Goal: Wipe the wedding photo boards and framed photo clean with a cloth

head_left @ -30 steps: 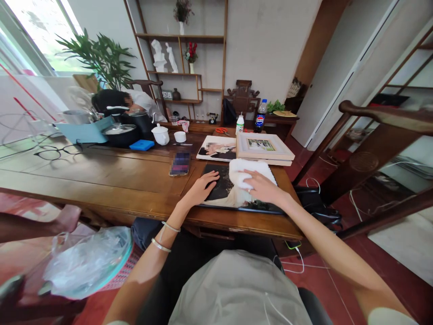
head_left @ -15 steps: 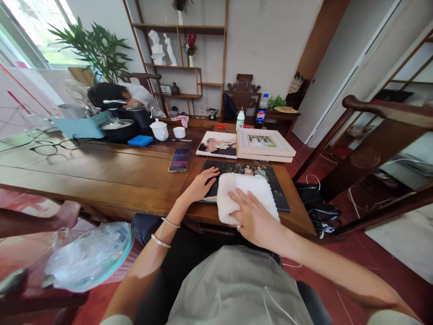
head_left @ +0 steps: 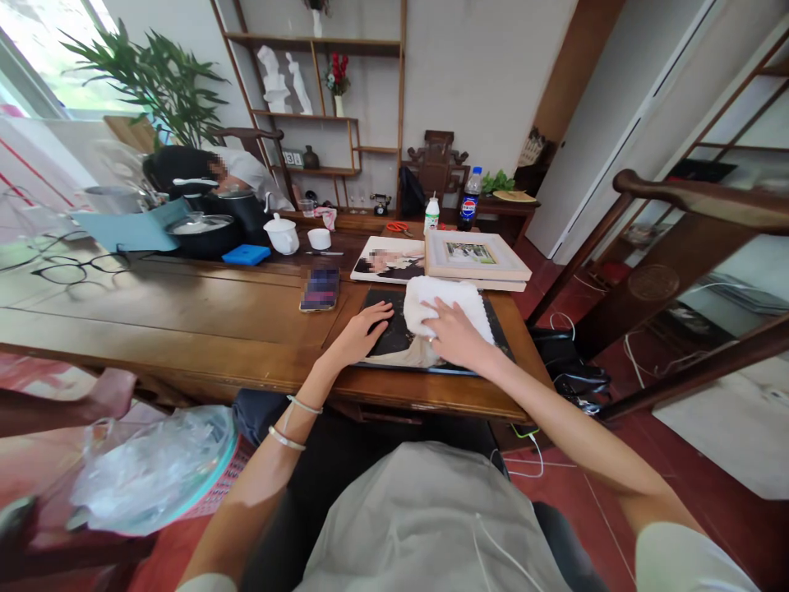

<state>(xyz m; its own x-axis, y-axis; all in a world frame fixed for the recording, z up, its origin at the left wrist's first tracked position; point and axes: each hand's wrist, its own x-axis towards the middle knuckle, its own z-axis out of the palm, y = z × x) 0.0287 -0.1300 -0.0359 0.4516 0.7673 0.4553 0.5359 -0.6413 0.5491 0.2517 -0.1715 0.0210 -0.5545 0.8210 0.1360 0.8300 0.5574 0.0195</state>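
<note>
A dark framed photo (head_left: pixel 394 339) lies flat at the near edge of the wooden table (head_left: pixel 203 316). My left hand (head_left: pixel 362 329) rests on its left side, fingers spread flat, holding it down. My right hand (head_left: pixel 453 335) presses a white folded towel (head_left: pixel 445 298) onto the picture's upper middle, fingers lying over the cloth. The towel hides the far part of the photo.
Behind the photo lie another print (head_left: pixel 389 261) and stacked white frames (head_left: pixel 473 257). A phone (head_left: pixel 320 289) lies to the left, glasses (head_left: pixel 80 268) further left. A teapot (head_left: pixel 281 234), cup, pots, bottles and scissors stand at the back, where another person (head_left: pixel 209 168) bends. A plastic bag (head_left: pixel 145 473) sits at my lower left.
My right hand has slid the towel from the photo's near edge up to its far part. The left hand has stayed on the photo's left side.
</note>
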